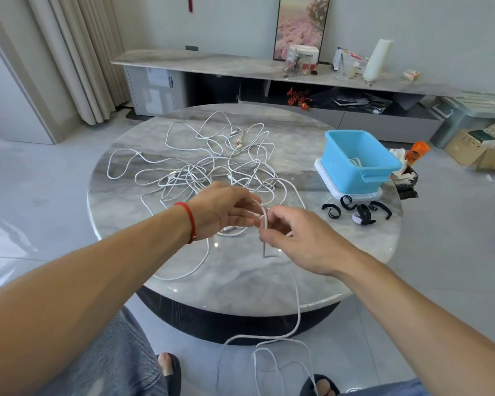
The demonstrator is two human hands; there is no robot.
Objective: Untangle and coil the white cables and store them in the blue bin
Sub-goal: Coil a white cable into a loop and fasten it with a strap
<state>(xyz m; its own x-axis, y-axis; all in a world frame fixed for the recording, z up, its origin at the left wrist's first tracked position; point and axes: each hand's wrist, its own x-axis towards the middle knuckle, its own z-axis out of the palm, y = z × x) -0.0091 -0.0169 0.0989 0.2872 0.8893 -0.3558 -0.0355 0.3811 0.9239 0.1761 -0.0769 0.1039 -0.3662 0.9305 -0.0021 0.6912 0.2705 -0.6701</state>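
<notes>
A tangle of white cables (212,164) sprawls across the middle of the round marble table (269,270). My left hand (226,210), with a red string at the wrist, holds a small loop of one white cable (265,221) above the table. My right hand (295,238) pinches that same cable beside the loop. The cable's long tail (297,310) hangs off the table's near edge and trails on the floor between my feet. The blue bin (363,172) stands at the table's right on a white lid, with a coiled white cable (355,162) inside.
Several black hook-and-loop straps (357,210) lie in front of the bin. An orange bottle (416,151) and crumpled tissues sit behind it. A long marble console (240,67) with clutter runs along the far wall. Cardboard boxes (480,152) stand on the floor at right.
</notes>
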